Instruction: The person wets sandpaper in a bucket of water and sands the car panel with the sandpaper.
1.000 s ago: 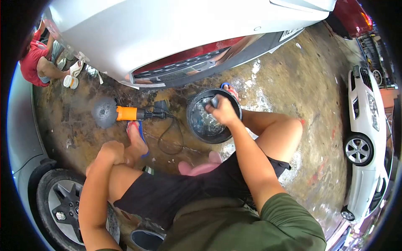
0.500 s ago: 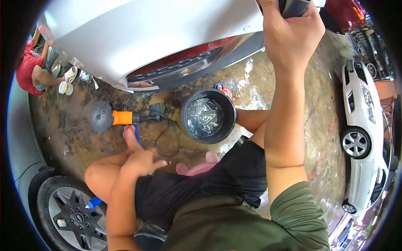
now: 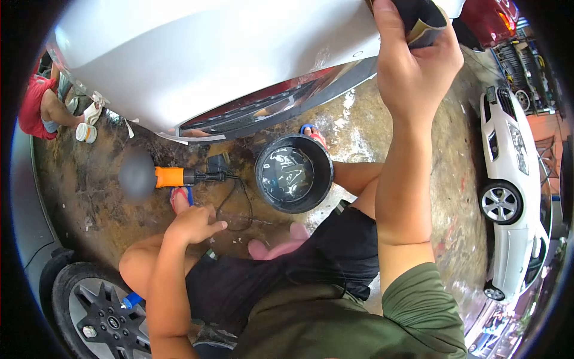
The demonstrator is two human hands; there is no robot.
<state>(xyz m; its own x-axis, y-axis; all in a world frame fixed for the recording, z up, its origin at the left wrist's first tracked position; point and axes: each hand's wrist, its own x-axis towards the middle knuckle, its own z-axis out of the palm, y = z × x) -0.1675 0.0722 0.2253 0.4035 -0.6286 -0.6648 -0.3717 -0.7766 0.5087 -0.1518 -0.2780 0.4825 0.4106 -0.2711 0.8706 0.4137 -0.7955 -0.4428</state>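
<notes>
My right hand (image 3: 418, 69) is raised at the top right, its fingers wrapped round a dark folded sheet (image 3: 427, 27) with a tan edge, close against the silver car body (image 3: 239, 48). Over my left knee hovers my left hand (image 3: 194, 225), thumb apart from the fingers, with nothing visible in it. A black basin (image 3: 327, 179) of water stands on the wet floor between my feet. To its left lies an orange and black power tool (image 3: 170, 177) with a dark round pad and a cord. A small dark block (image 3: 217, 163) is beside the tool.
A person in red (image 3: 36, 105) sits at the far left near a white tub (image 3: 86, 133). A car wheel (image 3: 107, 311) is at the lower left, with a blue bottle (image 3: 131, 300) near it. A pink object (image 3: 278, 243) lies under me. A white car (image 3: 514, 179) stands at right.
My right hand has come out of the basin and up to the car body with the dark sheet. My left hand has moved right from my knee, its fingers now loosened.
</notes>
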